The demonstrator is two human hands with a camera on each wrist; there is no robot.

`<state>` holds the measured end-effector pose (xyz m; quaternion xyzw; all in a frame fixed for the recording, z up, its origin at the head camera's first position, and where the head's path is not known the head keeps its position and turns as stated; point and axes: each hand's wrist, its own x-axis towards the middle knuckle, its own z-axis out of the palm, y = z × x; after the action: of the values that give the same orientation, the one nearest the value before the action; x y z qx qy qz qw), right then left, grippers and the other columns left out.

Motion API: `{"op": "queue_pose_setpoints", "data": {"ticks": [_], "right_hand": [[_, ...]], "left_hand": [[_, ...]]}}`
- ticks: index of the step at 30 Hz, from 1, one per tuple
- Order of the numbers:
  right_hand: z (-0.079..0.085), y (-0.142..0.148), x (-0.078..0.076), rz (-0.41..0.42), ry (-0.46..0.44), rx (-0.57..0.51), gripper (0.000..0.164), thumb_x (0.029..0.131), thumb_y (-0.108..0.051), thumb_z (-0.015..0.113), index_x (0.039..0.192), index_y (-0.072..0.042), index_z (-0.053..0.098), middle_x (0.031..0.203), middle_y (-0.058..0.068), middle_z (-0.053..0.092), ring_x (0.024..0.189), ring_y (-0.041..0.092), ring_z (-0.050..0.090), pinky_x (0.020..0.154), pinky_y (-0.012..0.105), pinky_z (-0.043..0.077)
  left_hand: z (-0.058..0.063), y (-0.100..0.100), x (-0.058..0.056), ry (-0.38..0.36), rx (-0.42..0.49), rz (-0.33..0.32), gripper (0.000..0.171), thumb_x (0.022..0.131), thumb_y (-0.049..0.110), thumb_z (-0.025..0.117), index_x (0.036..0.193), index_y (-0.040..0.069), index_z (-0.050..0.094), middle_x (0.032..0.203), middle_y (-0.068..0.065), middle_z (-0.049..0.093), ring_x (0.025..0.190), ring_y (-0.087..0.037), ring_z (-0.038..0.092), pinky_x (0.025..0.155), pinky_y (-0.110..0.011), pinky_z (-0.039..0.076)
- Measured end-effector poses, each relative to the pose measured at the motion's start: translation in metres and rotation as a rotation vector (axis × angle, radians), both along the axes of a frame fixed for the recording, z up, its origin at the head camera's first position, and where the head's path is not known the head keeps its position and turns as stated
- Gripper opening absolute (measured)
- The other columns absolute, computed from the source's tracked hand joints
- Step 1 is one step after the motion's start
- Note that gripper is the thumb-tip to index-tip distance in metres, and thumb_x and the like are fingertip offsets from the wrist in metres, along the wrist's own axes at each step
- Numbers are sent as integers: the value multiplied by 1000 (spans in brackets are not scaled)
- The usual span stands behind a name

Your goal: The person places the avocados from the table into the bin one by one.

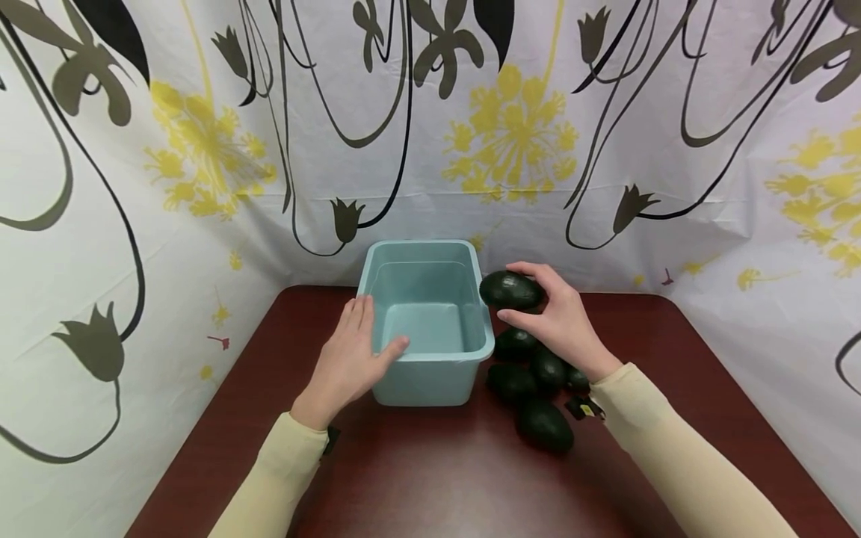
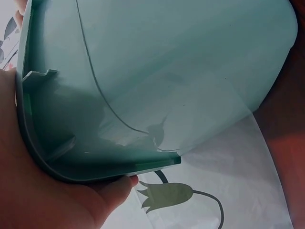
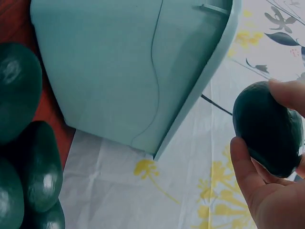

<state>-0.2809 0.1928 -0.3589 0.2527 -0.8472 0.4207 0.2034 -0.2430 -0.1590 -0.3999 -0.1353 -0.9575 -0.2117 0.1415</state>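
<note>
A light blue-green plastic bin [image 1: 430,381] stands upright on the table; its inside shows no contents. My left hand [image 1: 346,362] rests at the bin's near left corner, fingers straight along the left rim and thumb over the front rim. The left wrist view has the bin's outer wall [image 2: 190,71] beside that hand. Just above the bin's right rim, my right hand [image 1: 561,317] pinches a dark green avocado [image 1: 511,290] between thumb and fingers. In the right wrist view the same avocado [image 3: 267,129] is up off the table, apart from the bin.
Several more avocados [image 1: 543,426] lie in a loose pile right of the bin, under my right hand. The dark red-brown table [image 1: 417,478] ends at a patterned white cloth [image 1: 430,172] behind and at both sides.
</note>
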Motion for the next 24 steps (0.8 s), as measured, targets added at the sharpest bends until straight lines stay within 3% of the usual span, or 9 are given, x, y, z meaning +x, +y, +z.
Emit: {"op": "queue_pose_setpoints", "data": {"ticks": [9, 14, 24], "right_hand": [[-2, -17, -6, 77, -38, -11, 70, 79, -33, 88, 141, -32, 55, 130, -10, 55, 102, 11, 60, 74, 31, 55], [-2, -25, -8, 111, -41, 23, 68, 81, -37, 86, 141, -35, 54, 131, -12, 54, 109, 9, 58, 82, 37, 54], [-9, -38, -10, 154, -21, 87, 65, 83, -38, 84, 140, -40, 54, 133, -16, 53, 112, 8, 58, 87, 36, 53]], "left_hand": [[1, 0, 1, -30, -11, -3, 119, 84, 88, 37, 160, -1, 15, 166, -17, 12, 153, -31, 8, 108, -55, 39], [2, -1, 0, -42, -15, -2, 123, 80, 90, 40, 160, 0, 14, 167, -16, 12, 153, -30, 8, 107, -54, 41], [3, 1, 0, -51, -21, 11, 124, 79, 91, 39, 160, 0, 14, 167, -16, 12, 153, -30, 8, 107, -54, 40]]}}
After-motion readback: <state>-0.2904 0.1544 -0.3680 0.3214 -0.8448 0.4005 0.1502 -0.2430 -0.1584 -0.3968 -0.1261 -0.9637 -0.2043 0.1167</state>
